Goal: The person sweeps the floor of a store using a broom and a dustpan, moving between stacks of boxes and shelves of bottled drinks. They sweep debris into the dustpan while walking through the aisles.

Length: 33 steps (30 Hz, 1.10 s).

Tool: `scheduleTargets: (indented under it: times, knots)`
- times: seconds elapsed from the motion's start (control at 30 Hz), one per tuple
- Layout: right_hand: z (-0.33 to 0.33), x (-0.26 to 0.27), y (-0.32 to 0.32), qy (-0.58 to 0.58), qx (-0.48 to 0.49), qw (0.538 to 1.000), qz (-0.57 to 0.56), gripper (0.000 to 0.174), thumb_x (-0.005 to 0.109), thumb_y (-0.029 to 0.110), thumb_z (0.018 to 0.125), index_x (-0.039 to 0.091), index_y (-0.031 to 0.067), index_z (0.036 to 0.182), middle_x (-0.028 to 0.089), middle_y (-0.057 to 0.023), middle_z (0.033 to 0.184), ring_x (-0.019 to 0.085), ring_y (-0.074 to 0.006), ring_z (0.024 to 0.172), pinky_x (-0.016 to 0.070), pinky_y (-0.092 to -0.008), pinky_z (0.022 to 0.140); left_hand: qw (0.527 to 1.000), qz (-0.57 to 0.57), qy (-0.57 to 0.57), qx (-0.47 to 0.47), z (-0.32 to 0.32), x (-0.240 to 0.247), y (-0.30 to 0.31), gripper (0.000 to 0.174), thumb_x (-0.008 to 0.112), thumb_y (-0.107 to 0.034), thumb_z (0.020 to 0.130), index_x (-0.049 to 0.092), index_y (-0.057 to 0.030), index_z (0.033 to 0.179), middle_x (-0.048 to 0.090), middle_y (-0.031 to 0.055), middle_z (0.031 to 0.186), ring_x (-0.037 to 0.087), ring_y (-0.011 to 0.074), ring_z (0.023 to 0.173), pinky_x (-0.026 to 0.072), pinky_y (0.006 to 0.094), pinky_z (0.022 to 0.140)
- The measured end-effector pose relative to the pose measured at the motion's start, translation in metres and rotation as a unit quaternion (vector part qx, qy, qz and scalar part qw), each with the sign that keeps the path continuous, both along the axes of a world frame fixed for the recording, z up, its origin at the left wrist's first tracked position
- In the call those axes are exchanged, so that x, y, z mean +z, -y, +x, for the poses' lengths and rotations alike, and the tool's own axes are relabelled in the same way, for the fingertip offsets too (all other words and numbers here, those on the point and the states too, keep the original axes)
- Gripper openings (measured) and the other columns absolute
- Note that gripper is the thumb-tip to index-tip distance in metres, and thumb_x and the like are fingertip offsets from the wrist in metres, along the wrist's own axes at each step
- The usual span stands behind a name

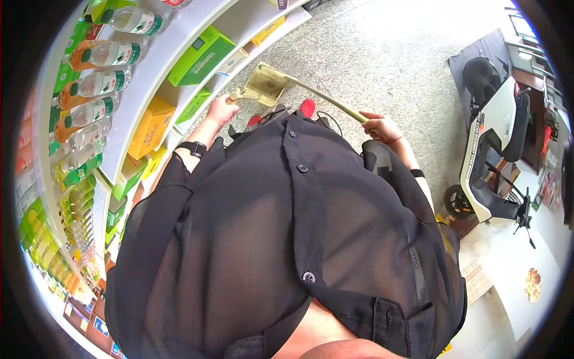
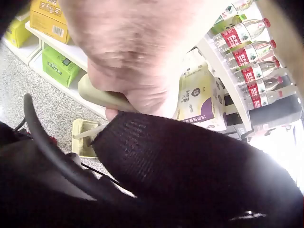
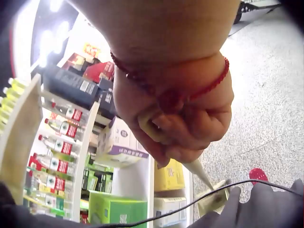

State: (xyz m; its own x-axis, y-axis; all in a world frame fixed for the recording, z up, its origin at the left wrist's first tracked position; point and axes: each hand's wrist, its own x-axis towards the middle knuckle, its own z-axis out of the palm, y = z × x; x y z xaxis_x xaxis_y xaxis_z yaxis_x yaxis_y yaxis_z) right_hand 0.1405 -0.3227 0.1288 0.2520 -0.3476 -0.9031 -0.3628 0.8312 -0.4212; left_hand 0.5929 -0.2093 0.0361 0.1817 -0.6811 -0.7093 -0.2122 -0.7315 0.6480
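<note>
A pale yellow-green long-handled dustpan [image 1: 266, 82] is low over the speckled floor, beside the shelving in the head view. My right hand [image 1: 382, 128] grips the upper end of its long handle [image 1: 327, 99], fingers curled round it. In the right wrist view the handle slants down from the fist toward the pan. On the other side, my left hand [image 1: 223, 110] holds a thick pale stick [image 2: 102, 97], whose lower part is hidden. Comb-like teeth show inside the dustpan [image 2: 84, 127] in the left wrist view.
Shelving on the left holds several water bottles [image 1: 113, 52], a green carton [image 1: 202, 55] and a yellow carton [image 1: 152, 127]. A white scooter [image 1: 491, 143] stands on the right. Red-toed shoes [image 1: 307, 107] are close below the dustpan. A thin black cable [image 3: 190, 203] crosses the right wrist view.
</note>
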Motion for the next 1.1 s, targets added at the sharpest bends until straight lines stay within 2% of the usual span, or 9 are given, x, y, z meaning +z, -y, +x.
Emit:
scheduleTargets:
  times: [0.17,0.37,0.43,0.57,0.7,0.77,0.83,0.93,1.1]
  knots:
    - [-0.048,0.021,0.032,-0.018,-0.037,0.998,-0.052,0.051,0.057,0.007,0.074,0.049,0.0037,0.124,0.049,-0.0003,0.062,0.033,-0.0051,0.043,0.0232,-0.0204,0.037,0.999,-0.01,0.036,-0.014,-0.016,-0.001,0.012,0.029,0.059,-0.008,0.065,0.059,-0.0033,0.093,0.055,0.0037,0.062,0.051,0.011,0.047,0.0407,0.026,0.042]
    - [-0.055,-0.017,0.091,-0.032,-0.086,0.988,-0.125,0.057,0.057,0.008,0.076,0.04,0.0034,0.131,0.049,-0.0009,0.062,0.036,-0.0064,0.042,0.0264,-0.0215,0.035,0.999,-0.001,0.035,0.0,-0.037,-0.012,0.024,0.032,0.058,-0.008,0.065,0.059,-0.0035,0.097,0.056,0.0039,0.063,0.05,0.011,0.047,0.0411,0.0252,0.042]
    - [-0.037,-0.034,0.103,-0.062,-0.135,0.979,-0.138,0.049,0.058,0.01,0.077,0.046,0.0051,0.124,0.048,0.0001,0.06,0.036,-0.0071,0.04,0.0264,-0.0233,0.034,0.999,-0.003,0.037,0.009,-0.046,-0.006,0.03,0.032,0.058,-0.008,0.065,0.059,-0.003,0.096,0.056,0.0041,0.064,0.05,0.0108,0.047,0.0411,0.0252,0.042]
    - [-0.01,-0.071,0.111,-0.079,-0.073,0.983,-0.15,0.013,0.06,0.012,0.076,0.052,0.0072,0.086,0.043,0.0009,0.054,0.034,-0.0095,0.036,0.0261,-0.0266,0.032,0.998,-0.013,0.049,0.035,-0.067,0.009,0.045,0.03,0.059,-0.006,0.064,0.059,-0.0016,0.094,0.055,0.0043,0.063,0.05,0.0105,0.048,0.0404,0.0253,0.042]
    - [-0.005,-0.07,0.094,-0.065,0.064,0.991,-0.101,0.011,0.061,0.014,0.076,0.055,0.0084,0.083,0.044,0.0005,0.054,0.038,-0.0096,0.037,0.029,-0.0264,0.032,0.999,-0.008,0.02,0.05,-0.07,-0.001,0.056,0.027,0.059,-0.006,0.064,0.058,-0.0007,0.09,0.055,0.0042,0.064,0.05,0.0106,0.048,0.0404,0.0257,0.042]
    - [-0.006,-0.048,0.082,-0.094,0.137,0.983,-0.084,0.015,0.062,0.015,0.073,0.058,0.0085,0.086,0.048,0.0003,0.057,0.039,-0.0089,0.038,0.0298,-0.0252,0.033,0.999,-0.005,0.026,0.036,-0.068,-0.009,0.062,0.027,0.059,-0.006,0.064,0.059,-0.0008,0.091,0.055,0.0043,0.065,0.05,0.0105,0.049,0.0405,0.0256,0.042]
    - [-0.018,-0.041,0.077,-0.05,0.158,0.982,-0.093,0.03,0.062,0.013,0.072,0.06,0.009,0.102,0.049,0.0006,0.06,0.04,-0.0072,0.041,0.0293,-0.0227,0.036,0.999,-0.001,0.03,0.022,-0.073,-0.008,0.071,0.028,0.059,-0.006,0.064,0.059,-0.001,0.091,0.056,0.0045,0.065,0.05,0.0104,0.049,0.0406,0.0256,0.042]
    - [-0.044,-0.036,0.075,0.009,0.081,0.996,-0.029,0.047,0.06,0.011,0.072,0.054,0.0075,0.119,0.052,0.0001,0.063,0.04,-0.0058,0.044,0.028,-0.0206,0.037,0.999,-0.008,0.035,0.017,-0.079,-0.005,0.085,0.032,0.059,-0.005,0.064,0.06,-0.002,0.096,0.057,0.0042,0.065,0.051,0.0102,0.049,0.0419,0.0254,0.042]
    - [-0.081,-0.007,0.051,0.038,0.033,0.999,-0.018,0.052,0.058,0.009,0.072,0.049,0.0035,0.124,0.054,-0.0007,0.066,0.039,-0.0047,0.046,0.0274,-0.0194,0.038,0.999,-0.018,0.042,0.017,-0.087,0.004,0.113,0.041,0.059,-0.005,0.065,0.06,-0.005,0.106,0.056,0.0033,0.063,0.052,0.0099,0.05,0.044,0.0246,0.043]
